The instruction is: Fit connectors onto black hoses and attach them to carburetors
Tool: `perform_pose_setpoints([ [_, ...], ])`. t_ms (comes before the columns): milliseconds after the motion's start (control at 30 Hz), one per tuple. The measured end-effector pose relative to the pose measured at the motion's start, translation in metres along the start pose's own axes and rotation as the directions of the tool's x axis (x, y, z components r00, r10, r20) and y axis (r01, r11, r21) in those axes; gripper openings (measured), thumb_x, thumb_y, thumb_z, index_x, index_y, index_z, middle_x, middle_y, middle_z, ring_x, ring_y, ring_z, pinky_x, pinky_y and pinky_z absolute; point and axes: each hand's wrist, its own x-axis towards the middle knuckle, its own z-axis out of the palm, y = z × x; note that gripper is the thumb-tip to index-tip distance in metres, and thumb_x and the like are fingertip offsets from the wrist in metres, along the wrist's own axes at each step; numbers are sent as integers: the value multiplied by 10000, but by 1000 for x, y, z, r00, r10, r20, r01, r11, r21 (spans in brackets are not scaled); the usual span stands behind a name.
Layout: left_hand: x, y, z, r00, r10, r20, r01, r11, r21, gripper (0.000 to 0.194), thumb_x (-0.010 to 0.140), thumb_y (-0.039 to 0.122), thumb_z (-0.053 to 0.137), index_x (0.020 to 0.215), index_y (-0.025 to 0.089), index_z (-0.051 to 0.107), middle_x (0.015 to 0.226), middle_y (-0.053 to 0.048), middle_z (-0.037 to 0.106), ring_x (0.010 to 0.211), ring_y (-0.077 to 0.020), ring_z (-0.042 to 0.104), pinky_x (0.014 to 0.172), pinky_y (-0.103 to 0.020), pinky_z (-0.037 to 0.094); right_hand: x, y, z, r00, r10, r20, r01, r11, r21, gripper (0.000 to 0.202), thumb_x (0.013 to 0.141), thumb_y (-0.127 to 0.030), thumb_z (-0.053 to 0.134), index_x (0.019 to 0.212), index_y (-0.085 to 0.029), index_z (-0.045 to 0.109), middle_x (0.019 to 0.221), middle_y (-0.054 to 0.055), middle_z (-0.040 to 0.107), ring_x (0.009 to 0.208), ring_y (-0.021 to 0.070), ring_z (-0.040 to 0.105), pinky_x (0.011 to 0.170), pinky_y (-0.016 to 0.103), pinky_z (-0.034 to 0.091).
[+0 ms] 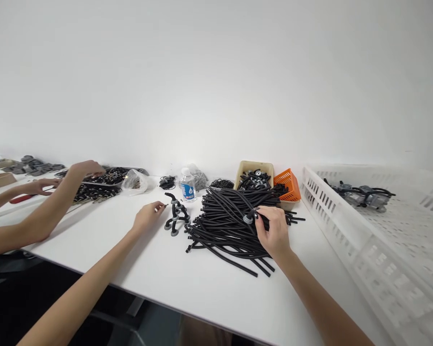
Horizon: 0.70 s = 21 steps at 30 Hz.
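My right hand (274,231) is closed over the pile of black tubes (227,226), its fingers pinching a short black piece with a grey round end (248,219). To the left, my left hand (148,216) has its thumb and fingers pressed together just above the white table; a tiny dark tip shows at the fingertips, too small to name. Right beside that hand stands a small cluster of short bent black pieces with grey round ends (174,217). Many tubes in the pile lie side by side, their cut ends pointing left and toward me.
A clear bottle with a blue label (188,186), a cream bin of black and grey parts (242,169) and an orange basket (292,186) stand behind. On the right is a large white crate (341,235). Another person's arms (39,221) work at the left.
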Motion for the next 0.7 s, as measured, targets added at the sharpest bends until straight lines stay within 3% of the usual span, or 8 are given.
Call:
perform_pose_setpoints([
  [200, 25, 24, 16, 998, 4, -57, -7, 999, -42, 190, 816, 329, 572, 801, 177, 686, 847, -97, 736, 740, -234, 661, 595, -267, 432, 2, -1, -1, 1000, 9, 15, -9, 1000, -6, 288, 907, -79, 528, 1167, -204, 527, 931, 82, 692, 832, 213, 671, 758, 374, 505],
  [333, 26, 19, 1, 967, -99, -233, 45, 973, -225, 240, 877, 349, 517, 859, 155, 658, 778, -62, 702, 665, -197, 629, 601, -270, 454, 5, -2, -2, 1000, -4, 14, 4, 1000, 0, 289, 898, -63, 536, 1158, -190, 526, 927, 87, 692, 832, 209, 665, 762, 369, 504],
  [433, 15, 20, -25, 880, -193, -433, 21, 929, -371, 256, 935, 318, 432, 938, 124, 599, 772, -33, 654, 660, -147, 581, 605, -244, 461, 6, -4, -2, 1000, -6, 16, 6, 1000, 9, 292, 898, -65, 534, 1162, -191, 526, 924, 86, 696, 824, 209, 668, 768, 371, 500],
  [500, -3, 32, -42, 726, -234, -647, -146, 867, -477, 216, 941, 287, 432, 838, 139, 551, 709, 0, 583, 621, -118, 523, 559, -223, 434, 6, -5, -1, 1000, -4, 23, 4, 1000, 16, 294, 903, -75, 529, 1168, -202, 526, 922, 77, 699, 816, 207, 673, 765, 369, 496],
  [567, -26, 56, -53, 673, -126, -729, -361, 804, -472, 267, 964, 276, 391, 753, 164, 510, 621, 28, 500, 555, -102, 476, 521, -219, 418, 6, -6, -1, 999, -1, 35, 1, 1000, 24, 295, 904, -78, 525, 1168, -209, 527, 921, 70, 702, 813, 205, 675, 764, 367, 492],
  [633, -48, 89, -56, 647, 117, -753, -521, 789, -325, 289, 957, 244, 382, 725, 166, 534, 586, 26, 497, 530, -100, 473, 519, -225, 403, 5, -8, 0, 999, 0, 51, -2, 999, 36, 294, 903, -77, 522, 1163, -212, 526, 920, 65, 703, 812, 203, 675, 763, 366, 490],
  [700, -59, 126, -52, 644, 437, -628, -625, 774, -103, 234, 917, 255, 451, 746, 171, 587, 606, 11, 563, 528, -104, 484, 543, -235, 412, 4, -9, 0, 998, 3, 64, -6, 999, 43, 287, 902, -77, 520, 1154, -214, 527, 919, 64, 702, 816, 203, 672, 762, 365, 490],
])
